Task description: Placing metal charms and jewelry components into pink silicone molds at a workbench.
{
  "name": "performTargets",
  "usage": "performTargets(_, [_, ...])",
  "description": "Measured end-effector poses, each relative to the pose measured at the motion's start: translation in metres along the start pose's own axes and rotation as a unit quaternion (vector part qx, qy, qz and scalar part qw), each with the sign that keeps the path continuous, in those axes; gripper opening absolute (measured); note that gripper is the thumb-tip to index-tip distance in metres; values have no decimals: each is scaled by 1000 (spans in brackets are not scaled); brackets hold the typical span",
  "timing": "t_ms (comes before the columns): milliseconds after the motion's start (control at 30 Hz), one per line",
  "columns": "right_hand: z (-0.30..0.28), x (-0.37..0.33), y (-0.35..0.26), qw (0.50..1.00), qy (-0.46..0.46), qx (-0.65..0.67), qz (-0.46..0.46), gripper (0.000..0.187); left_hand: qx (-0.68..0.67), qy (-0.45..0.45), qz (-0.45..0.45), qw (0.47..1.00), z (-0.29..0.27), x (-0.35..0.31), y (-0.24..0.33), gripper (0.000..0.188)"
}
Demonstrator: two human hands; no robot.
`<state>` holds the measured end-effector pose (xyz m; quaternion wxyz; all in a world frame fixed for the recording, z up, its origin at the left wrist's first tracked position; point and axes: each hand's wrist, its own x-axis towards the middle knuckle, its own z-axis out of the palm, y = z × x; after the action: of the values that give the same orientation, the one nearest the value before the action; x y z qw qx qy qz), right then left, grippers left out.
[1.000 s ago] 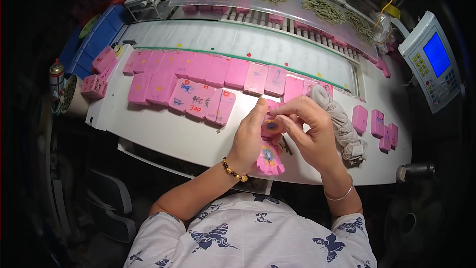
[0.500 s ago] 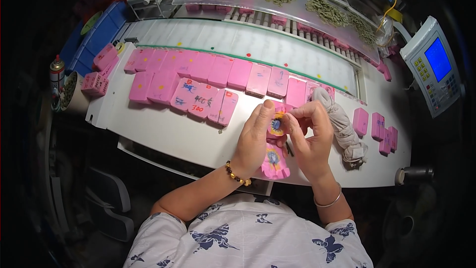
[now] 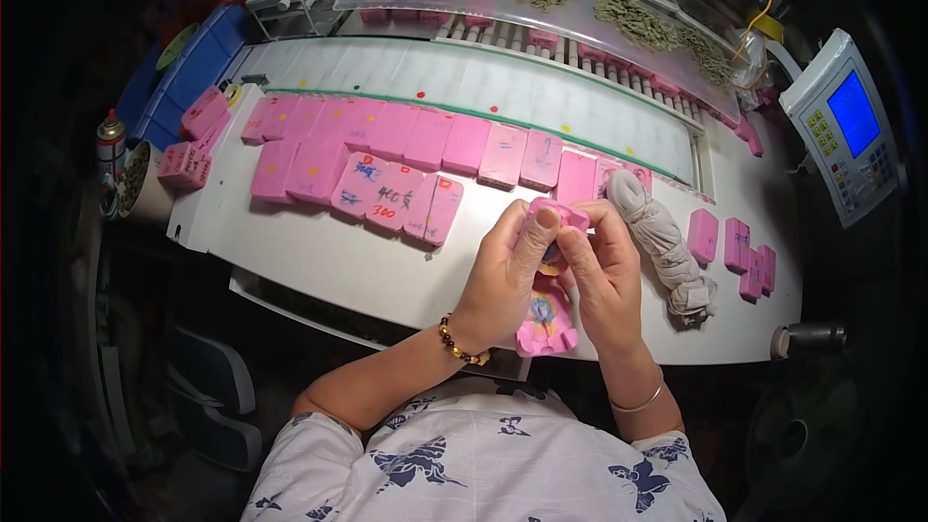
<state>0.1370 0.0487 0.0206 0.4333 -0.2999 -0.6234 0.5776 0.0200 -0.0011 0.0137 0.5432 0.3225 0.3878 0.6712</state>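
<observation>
Left of the cloth (image 3: 662, 246), where a flared piece (image 3: 546, 324) also shows, the left hand (image 3: 505, 266) and right hand (image 3: 607, 271) share a closed grip on the pink piece (image 3: 554, 204) — thumbs over it, presumably bracing it from both sides.

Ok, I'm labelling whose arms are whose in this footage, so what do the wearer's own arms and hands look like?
The left hand is ungloved, with a bracelet of dark and gold-coloured beads at its wrist. The right hand is also ungloved, with a thin silvery bangle. The short sleeves are white with dark blue butterfly prints.
</observation>
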Motion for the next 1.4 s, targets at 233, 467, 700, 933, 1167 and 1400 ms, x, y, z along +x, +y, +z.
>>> performTargets(233, [-6,10,9,979,68,-169,-90,13,-9,-2,12,1000,-4,2,-8,29])
performTargets(467, [-4,11,-4,992,27,117,43,16,-7,-1,18,1000,-9,2,-6,32])
performTargets(700, [-23,14,-3,991,-30,109,73,27,-40,-2,-18,999,-10,0,7,31])
performTargets(933, [-39,19,3,985,-79,151,41,27,-51,-37,-44,997,-14,1,9,30])
performTargets(1167, [-28,16,2,985,-45,151,69,24,-51,-24,-26,998,-17,6,8,29])
performTargets(1400, [-21,17,-7,995,-50,79,27,16,62,-21,20,998,-16,5,14,28])
